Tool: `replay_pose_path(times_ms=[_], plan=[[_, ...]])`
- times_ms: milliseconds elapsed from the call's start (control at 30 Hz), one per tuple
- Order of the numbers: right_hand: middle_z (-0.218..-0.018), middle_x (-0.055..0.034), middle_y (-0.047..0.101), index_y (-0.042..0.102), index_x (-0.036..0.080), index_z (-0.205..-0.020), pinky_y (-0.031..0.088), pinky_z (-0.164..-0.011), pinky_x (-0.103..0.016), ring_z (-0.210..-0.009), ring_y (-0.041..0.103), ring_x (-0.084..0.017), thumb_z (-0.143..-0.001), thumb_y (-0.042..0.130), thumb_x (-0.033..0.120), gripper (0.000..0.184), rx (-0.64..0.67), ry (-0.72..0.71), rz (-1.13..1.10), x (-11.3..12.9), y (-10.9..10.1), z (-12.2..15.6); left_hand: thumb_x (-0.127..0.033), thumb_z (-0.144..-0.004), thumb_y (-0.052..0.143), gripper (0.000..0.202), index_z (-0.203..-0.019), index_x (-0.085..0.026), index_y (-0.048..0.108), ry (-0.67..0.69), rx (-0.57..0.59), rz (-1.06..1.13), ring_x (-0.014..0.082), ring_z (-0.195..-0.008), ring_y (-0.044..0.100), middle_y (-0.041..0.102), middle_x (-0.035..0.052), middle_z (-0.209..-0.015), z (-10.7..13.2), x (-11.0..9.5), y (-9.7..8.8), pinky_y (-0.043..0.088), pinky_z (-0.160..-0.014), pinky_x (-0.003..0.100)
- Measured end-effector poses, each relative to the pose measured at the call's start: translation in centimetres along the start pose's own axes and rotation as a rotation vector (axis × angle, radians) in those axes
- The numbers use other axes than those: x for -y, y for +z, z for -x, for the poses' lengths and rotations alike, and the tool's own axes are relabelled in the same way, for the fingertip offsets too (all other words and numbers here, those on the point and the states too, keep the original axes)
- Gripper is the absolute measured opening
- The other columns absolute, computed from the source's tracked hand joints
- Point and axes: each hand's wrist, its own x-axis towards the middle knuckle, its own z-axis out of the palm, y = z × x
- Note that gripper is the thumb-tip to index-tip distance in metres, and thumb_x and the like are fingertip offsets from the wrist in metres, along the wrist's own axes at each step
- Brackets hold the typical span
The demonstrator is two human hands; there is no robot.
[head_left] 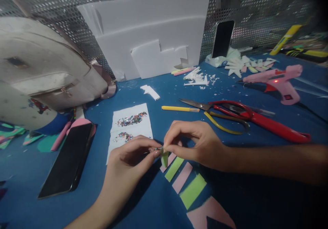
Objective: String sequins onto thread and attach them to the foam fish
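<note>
Between both hands is a small green strip (164,158), pinched near its upper end. My left hand (134,159) closes thumb and forefinger on its left side, with some glittery bits at the fingertips. From the right, my right hand (196,143) pinches the same strip at its top. Below the hands lie a pink strip (182,177), a green strip (193,190) and a notched pink piece (211,213), set in a slanting row with other strips. Just behind my left hand rests a white paper (146,130) bearing two patches of multicoloured glitter (132,119).
Red-handled scissors (228,108), red-handled pliers (279,126) and a yellow pen (180,109) lie behind my right hand. A pink glue gun (279,80) with a lit red light stands at right. At left are a phone (68,160) and a white backpack (48,61).
</note>
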Motion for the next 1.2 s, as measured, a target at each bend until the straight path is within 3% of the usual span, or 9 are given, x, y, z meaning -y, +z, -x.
replay_pose_path(times_ms=[200, 467, 733, 900, 1200], plan=[[-0.080, -0.0020, 0.065, 0.067, 0.013, -0.083, 0.046, -0.061, -0.021, -0.068, 0.056, -0.009, -0.083, 0.067, 0.015, 0.002, -0.020, 0.068, -0.010, 0.1, -0.1, -0.1, -0.015, -0.080, 0.069, 0.010, -0.077, -0.023, 0.075, -0.040, -0.002, -0.003, 0.0119, -0.068, 0.064, 0.072, 0.0000, -0.076, -0.1, -0.3, 0.0, 0.053, -0.066, 0.018], [-0.078, -0.0011, 0.064, 0.066, 0.013, -0.083, 0.046, -0.062, -0.020, -0.068, 0.057, -0.009, -0.082, 0.067, 0.014, 0.001, -0.040, 0.083, -0.005, -0.1, 0.1, -0.3, -0.017, -0.081, 0.067, 0.010, -0.076, -0.022, 0.074, -0.071, 0.020, 0.045, 0.0111, -0.064, 0.063, 0.070, -0.0010, -0.068, -0.1, -0.4, 0.2, 0.050, -0.061, 0.017], [-0.077, -0.0008, 0.064, 0.066, 0.013, -0.081, 0.045, -0.060, -0.019, -0.066, 0.055, -0.008, -0.082, 0.066, 0.013, 0.001, -0.031, 0.072, 0.006, 0.0, 0.1, -0.3, -0.021, -0.086, 0.064, 0.014, -0.072, -0.018, 0.067, -0.090, 0.084, 0.079, 0.0096, -0.064, 0.058, 0.064, -0.0014, -0.067, 0.0, -0.3, 0.1, 0.046, -0.062, 0.016], [-0.078, -0.0017, 0.065, 0.066, 0.013, -0.082, 0.042, -0.055, -0.020, -0.064, 0.054, -0.008, -0.083, 0.067, 0.016, 0.004, -0.067, 0.092, 0.033, 0.0, 0.0, -0.4, -0.024, -0.088, 0.062, 0.018, -0.072, -0.018, 0.064, -0.129, 0.064, 0.139, 0.0100, -0.066, 0.057, 0.062, -0.0015, -0.067, 0.0, -0.1, 0.0, 0.045, -0.065, 0.018], [-0.089, -0.0019, 0.062, 0.064, 0.015, -0.078, 0.039, -0.055, -0.021, -0.074, 0.055, -0.010, -0.078, 0.066, 0.008, 0.008, -0.093, -0.091, 0.161, -0.3, 0.0, -0.5, -0.029, -0.088, 0.063, 0.018, -0.074, -0.019, 0.064, -0.145, 0.031, 0.196, 0.0105, -0.068, 0.056, 0.062, -0.0014, -0.070, -0.1, 0.7, -0.1, 0.045, -0.067, 0.018]])
